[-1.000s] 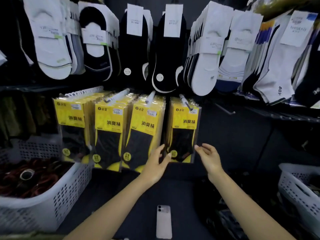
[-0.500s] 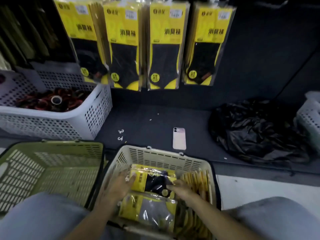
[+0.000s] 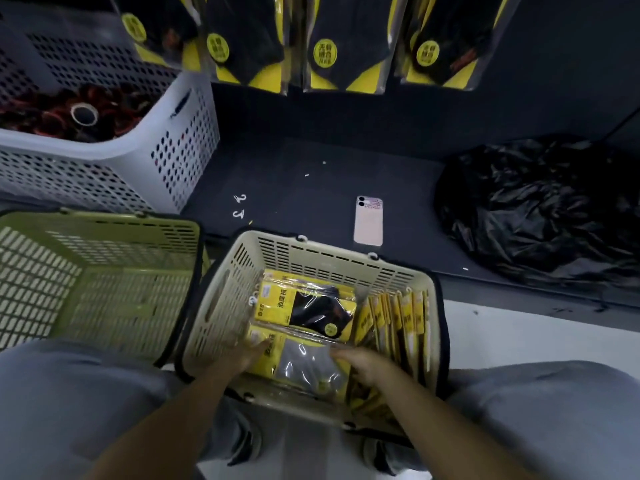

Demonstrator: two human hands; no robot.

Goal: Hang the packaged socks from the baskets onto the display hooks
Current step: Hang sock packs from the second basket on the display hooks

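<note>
A beige basket (image 3: pixel 325 263) sits on the floor between my knees, with yellow-and-black sock packs in it. One pack (image 3: pixel 304 311) lies flat at the far side and another pack (image 3: pixel 301 365) lies nearer me. Several more packs (image 3: pixel 398 323) stand on edge along the right wall. My left hand (image 3: pixel 247 355) grips the near pack's left edge and my right hand (image 3: pixel 367 367) grips its right edge. Rows of the same packs (image 3: pixel 346 46) hang from the display above; their hooks are out of frame.
A green basket (image 3: pixel 104 271) stands to the left of the beige one. A white basket (image 3: pixel 104 168) with dark red items sits on the dark shelf, along with a phone (image 3: pixel 369 221), two small white hooks (image 3: pixel 239 206) and a black plastic bag (image 3: pixel 536 202).
My view dropped from the hanging display to the beige basket. Both hands left the hung packs, reached into the basket, then shifted from the far pack to the near one.
</note>
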